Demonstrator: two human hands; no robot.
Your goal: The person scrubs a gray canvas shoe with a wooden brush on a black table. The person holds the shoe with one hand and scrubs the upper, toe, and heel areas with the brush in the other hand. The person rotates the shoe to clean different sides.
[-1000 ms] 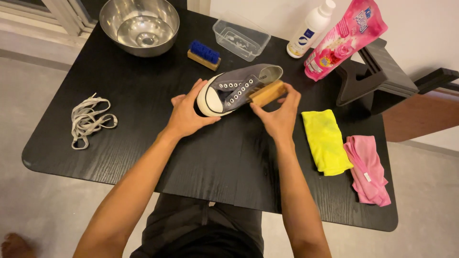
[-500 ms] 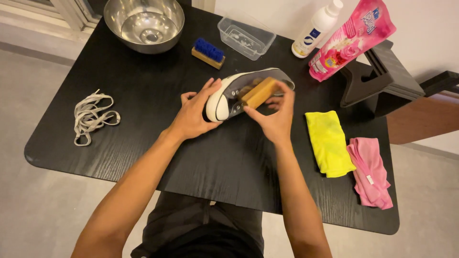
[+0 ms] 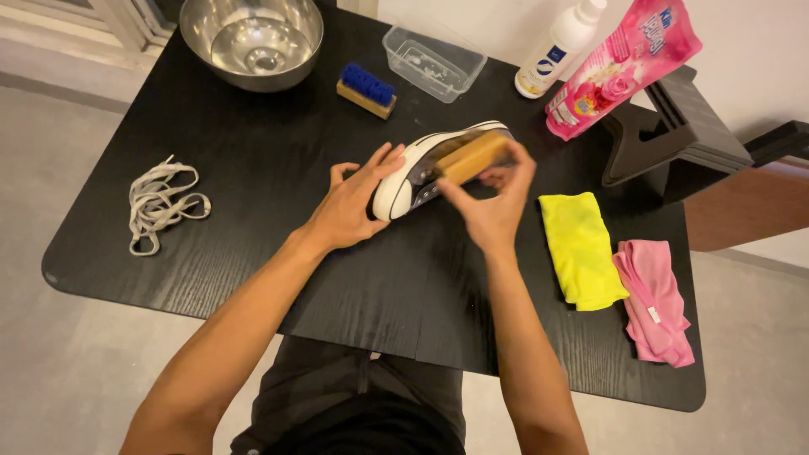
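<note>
A grey canvas sneaker (image 3: 413,173) with a white toe cap lies on its side in the middle of the black table (image 3: 253,211), sole facing away from me. My left hand (image 3: 350,206) grips its toe end. A wooden-backed brush (image 3: 472,156) rests against the shoe's side, and my right hand (image 3: 493,206) holds it, blurred by motion.
Loose white laces (image 3: 160,202) lie at the left. A steel bowl (image 3: 251,38), a blue-bristled brush (image 3: 366,88) and a clear plastic tub (image 3: 432,61) stand at the back. A white bottle (image 3: 559,46), pink pouch (image 3: 624,63), yellow cloth (image 3: 581,248) and pink cloth (image 3: 656,299) are at the right.
The sneaker has turned from upper-facing-up onto its side. My right hand has slid the wooden brush along its side, and my left hand has shifted on the toe.
</note>
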